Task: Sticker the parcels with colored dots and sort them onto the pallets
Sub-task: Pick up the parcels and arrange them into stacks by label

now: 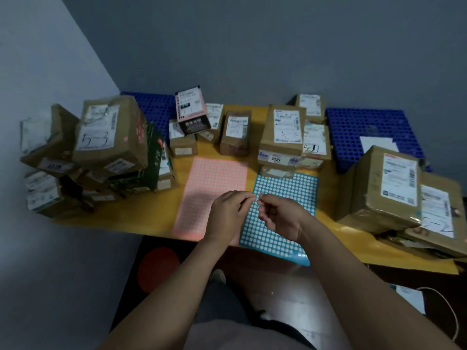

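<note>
Left hand [227,213] and right hand [280,218] meet fingertip to fingertip above the blue sheet [288,188], both pinching what is probably a peeled dot [258,197] (too small to confirm); pink sheet [214,185] alongside for reach, parcels [236,131] waiting behind, pallets [366,127] farthest.

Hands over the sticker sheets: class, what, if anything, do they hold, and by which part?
The left hand and right hand pinch a tiny pale bit between their fingers; what it is cannot be told.
</note>
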